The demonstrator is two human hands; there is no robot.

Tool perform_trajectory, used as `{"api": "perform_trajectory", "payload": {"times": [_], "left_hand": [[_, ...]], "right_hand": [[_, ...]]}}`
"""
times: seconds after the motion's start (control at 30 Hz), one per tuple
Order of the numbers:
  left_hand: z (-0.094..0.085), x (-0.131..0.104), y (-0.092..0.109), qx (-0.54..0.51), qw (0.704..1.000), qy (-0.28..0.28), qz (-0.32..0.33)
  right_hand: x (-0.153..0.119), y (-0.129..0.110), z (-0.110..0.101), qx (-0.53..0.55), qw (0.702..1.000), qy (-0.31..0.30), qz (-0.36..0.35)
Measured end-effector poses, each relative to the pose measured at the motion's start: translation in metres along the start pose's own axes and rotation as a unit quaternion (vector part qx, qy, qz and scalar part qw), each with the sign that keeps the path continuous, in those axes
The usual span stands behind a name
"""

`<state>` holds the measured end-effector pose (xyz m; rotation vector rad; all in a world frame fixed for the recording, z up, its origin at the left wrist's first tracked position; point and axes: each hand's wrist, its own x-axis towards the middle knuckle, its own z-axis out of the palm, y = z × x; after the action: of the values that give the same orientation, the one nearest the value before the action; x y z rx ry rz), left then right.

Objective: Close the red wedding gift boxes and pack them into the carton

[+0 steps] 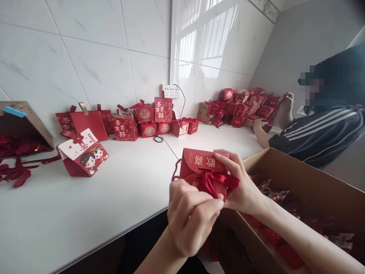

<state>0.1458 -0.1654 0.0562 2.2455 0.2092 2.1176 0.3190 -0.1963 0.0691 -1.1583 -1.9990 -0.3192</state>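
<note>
A red gift box (188, 163) with pale printed characters is held up in front of me, over the table's front edge. My right hand (238, 186) grips it from the right side, thumb and fingers around its edge. A shiny red ribbon (210, 183) is gathered on the face of the box, its loose end pointing right. My left hand (194, 215) is closed at the near side of the box, fingertips pinching at the lower part of the ribbon. The fingers of this hand hide the box's lower left part. A dark red cord (174, 173) hangs at the box's left.
On the white table (119, 194) stand a white-and-red box (85, 156), several red gift boxes (149, 118) and a heap of them (248, 106). A cardboard carton (308, 171) stands right, an open container (25, 118) with ribbons left. A co-worker's arm (264, 133) reaches toward the heap.
</note>
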Motion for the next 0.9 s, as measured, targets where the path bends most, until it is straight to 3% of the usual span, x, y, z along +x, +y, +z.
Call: {"api": "perform_trajectory", "payload": {"times": [0.43,0.77,0.9], "left_hand": [[0.038,-0.011,0.026,-0.031,0.999,0.011,0.000],[0.049,-0.013,0.039,-0.072,0.997,-0.036,-0.001],[0.046,-0.003,0.026,0.000,0.999,-0.027,-0.035]], "right_hand": [[-0.036,0.001,-0.024,-0.040,0.997,0.041,0.052],[-0.055,-0.003,-0.039,-0.056,0.992,0.044,0.105],[-0.059,-0.002,-0.045,-0.026,0.990,0.055,0.128]]}}
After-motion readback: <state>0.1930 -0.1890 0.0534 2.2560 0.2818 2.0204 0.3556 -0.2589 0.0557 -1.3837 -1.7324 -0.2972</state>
